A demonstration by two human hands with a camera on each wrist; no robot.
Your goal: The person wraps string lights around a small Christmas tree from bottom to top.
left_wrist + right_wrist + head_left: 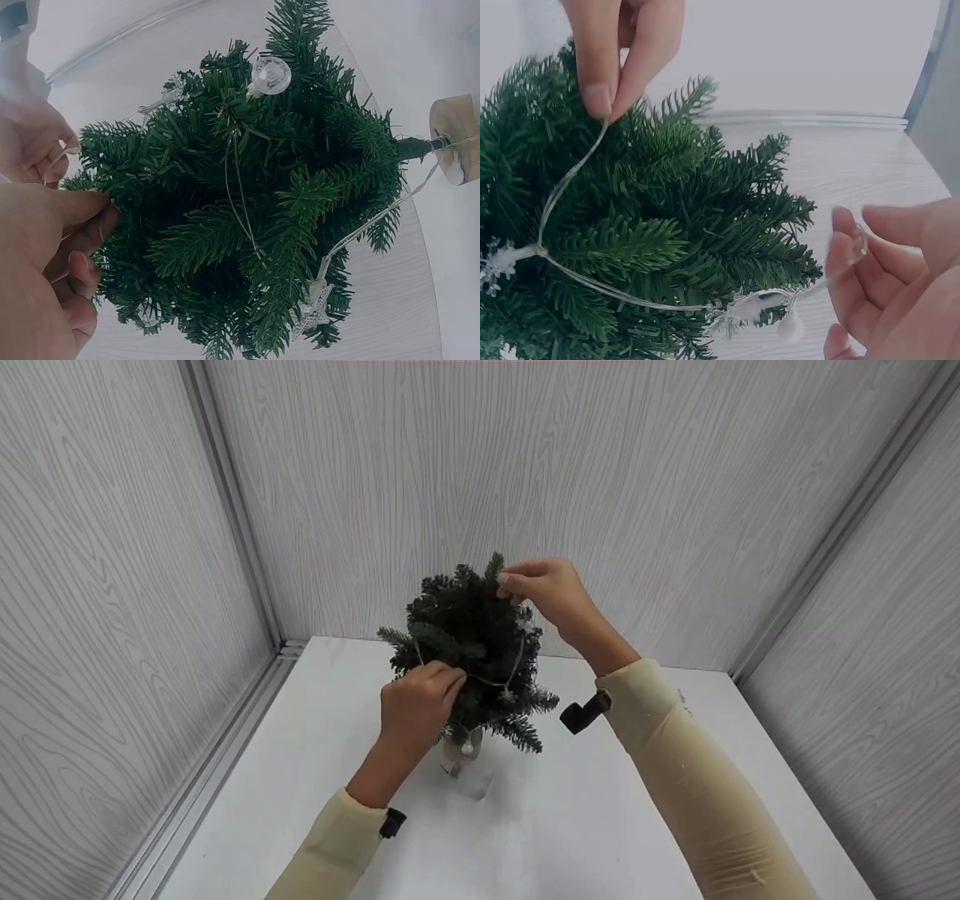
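Observation:
A small artificial Christmas tree [450, 641] stands on the white table, with a string of fairy lights draped over its branches. My left hand [420, 697] is at the front of the tree. Its thumb and forefinger pinch the thin clear wire of the fairy lights [574, 171]. Up by the treetop, my right hand [551, 589] holds another stretch of the string between thumb and fingers, where a clear piece [861, 241] shows. A white ball light [791, 328] hangs just beside that hand. A clear ball light [271, 75] and a star light [313, 309] sit among the branches.
The tree's pale brown base [442, 139] rests on the white table [600, 810]. Wood-grain panels [600, 472] enclose the back and both sides. Dark wrist cameras [585, 712] stick out from the sleeves.

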